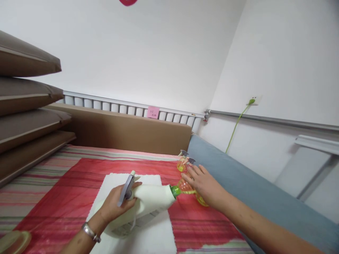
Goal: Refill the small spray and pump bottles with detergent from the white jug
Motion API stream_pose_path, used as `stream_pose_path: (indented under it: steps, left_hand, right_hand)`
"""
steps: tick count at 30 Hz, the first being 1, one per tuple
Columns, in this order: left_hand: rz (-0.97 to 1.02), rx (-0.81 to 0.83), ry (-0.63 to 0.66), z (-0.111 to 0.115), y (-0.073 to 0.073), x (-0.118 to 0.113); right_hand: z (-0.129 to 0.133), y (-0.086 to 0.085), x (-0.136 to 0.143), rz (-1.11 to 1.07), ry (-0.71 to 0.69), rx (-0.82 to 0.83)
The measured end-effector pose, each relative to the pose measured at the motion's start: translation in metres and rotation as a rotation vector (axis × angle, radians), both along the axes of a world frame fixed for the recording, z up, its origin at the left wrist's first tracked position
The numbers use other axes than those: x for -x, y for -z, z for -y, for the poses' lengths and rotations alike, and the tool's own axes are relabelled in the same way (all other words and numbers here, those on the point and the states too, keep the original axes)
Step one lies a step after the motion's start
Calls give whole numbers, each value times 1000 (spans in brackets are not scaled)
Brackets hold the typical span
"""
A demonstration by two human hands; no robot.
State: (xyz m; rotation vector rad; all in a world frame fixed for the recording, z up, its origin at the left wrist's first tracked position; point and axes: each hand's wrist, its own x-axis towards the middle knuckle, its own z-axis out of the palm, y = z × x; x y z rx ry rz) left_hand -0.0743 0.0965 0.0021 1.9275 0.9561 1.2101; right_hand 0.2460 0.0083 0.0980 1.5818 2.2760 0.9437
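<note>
My left hand (118, 204) is closed around the handle of a large white jug (155, 199), tipped on its side with its mouth to the right. A grey spray trigger head (127, 188) is also held in that hand. Green liquid (176, 191) runs from the jug's mouth into a small clear bottle (184, 185), which has yellowish liquid (201, 200) at its base. My right hand (202, 181) is around the upper side of this bottle, partly hiding it. Just beyond stands a small spray bottle (181, 165) with yellow liquid; another grey trigger (191, 161) shows beside it.
White paper (144, 241) lies under the jug on a red sheet (84, 183) over striped cloth (16, 190). Brown cushions (29, 91) are stacked at left. A brown board (127, 132) and blue panel (227, 165) border the surface. A round lid-like item (16, 241) lies lower left.
</note>
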Motion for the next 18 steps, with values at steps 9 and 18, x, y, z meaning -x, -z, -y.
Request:
stream_pose_path:
  steps: [9,18]
  left_hand:
    - [-167,-100,95,-4,10,7]
    - [-267,-144,113,0,11,12]
  right_hand:
    - [0,-16,34,139,40,15]
    - [-8,-25,66,255,51,63]
